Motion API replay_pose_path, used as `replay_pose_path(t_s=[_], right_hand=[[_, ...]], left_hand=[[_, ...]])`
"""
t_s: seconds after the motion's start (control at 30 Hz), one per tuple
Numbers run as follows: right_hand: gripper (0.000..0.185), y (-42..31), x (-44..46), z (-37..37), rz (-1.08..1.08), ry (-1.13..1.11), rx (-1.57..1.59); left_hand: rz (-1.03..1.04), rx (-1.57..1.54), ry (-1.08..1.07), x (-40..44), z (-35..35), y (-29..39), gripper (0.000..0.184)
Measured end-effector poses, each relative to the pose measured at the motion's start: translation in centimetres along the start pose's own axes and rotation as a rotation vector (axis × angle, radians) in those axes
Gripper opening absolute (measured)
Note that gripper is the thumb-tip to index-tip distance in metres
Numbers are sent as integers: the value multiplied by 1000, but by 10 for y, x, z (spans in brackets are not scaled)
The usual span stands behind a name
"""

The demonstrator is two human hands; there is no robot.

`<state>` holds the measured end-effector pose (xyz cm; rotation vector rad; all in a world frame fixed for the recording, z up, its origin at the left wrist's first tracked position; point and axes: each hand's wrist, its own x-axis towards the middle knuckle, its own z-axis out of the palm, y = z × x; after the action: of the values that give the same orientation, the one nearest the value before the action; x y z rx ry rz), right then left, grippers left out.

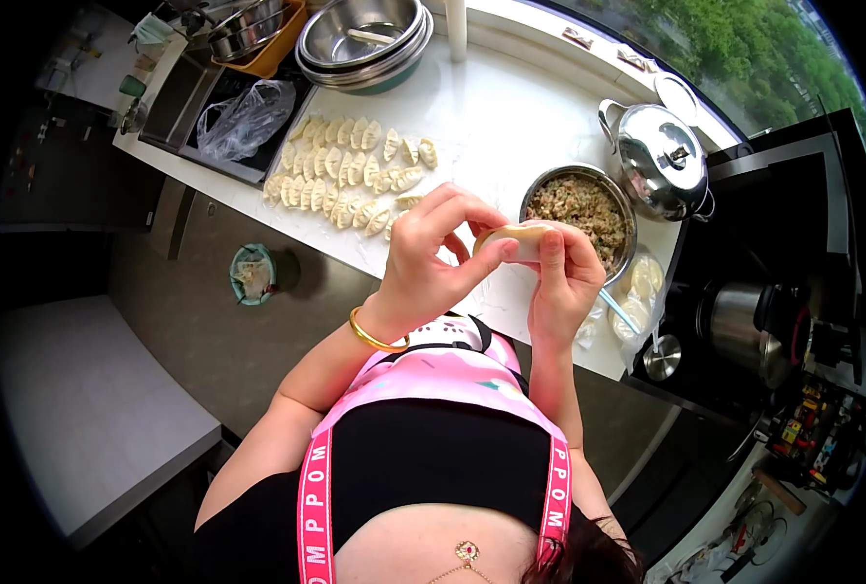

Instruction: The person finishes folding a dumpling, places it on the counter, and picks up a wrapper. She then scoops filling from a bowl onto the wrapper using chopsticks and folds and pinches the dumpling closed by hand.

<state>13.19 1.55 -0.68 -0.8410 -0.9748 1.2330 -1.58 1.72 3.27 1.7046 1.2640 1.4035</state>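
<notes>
Between my two hands is a pale dumpling [523, 243], its wrapper folded over, held up above the counter. My left hand [431, 251], with a gold bangle at the wrist, pinches its left end. Thumb and fingers of my right hand [567, 277] grip the other end. Any filling inside is hidden. Just behind my right hand stands a steel bowl of minced filling [581, 209]. Finished dumplings [341, 165] lie in several rows on the white counter [482, 127], left of my hands.
A lidded steel pot [659, 161] stands behind the filling bowl. Bagged wrappers [642, 287] lie at the right, near the stove [691, 321]. Stacked steel bowls [363, 44] and a plastic bag [246, 122] are at the back left. A small bin [253, 274] stands on the floor.
</notes>
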Motion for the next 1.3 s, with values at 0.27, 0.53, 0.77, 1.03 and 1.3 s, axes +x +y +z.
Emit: replay_pose_path(t_s=[0.27, 0.53, 0.77, 1.03, 1.3], right_hand=[[23, -3, 0, 4, -37, 39, -96], [20, -2, 1, 5, -50, 32, -166], [16, -3, 2, 5, -43, 57, -172], [16, -3, -1, -1, -81, 53, -297], [23, -4, -2, -12, 6, 113, -94]], left_hand=[[33, 36, 18, 0, 2, -4, 7], [50, 76, -19, 3, -2, -8, 7], [57, 31, -40, 10, 3, -6, 7], [50, 34, -61, 9, 6, -10, 10], [76, 78, -74, 2, -6, -10, 21]])
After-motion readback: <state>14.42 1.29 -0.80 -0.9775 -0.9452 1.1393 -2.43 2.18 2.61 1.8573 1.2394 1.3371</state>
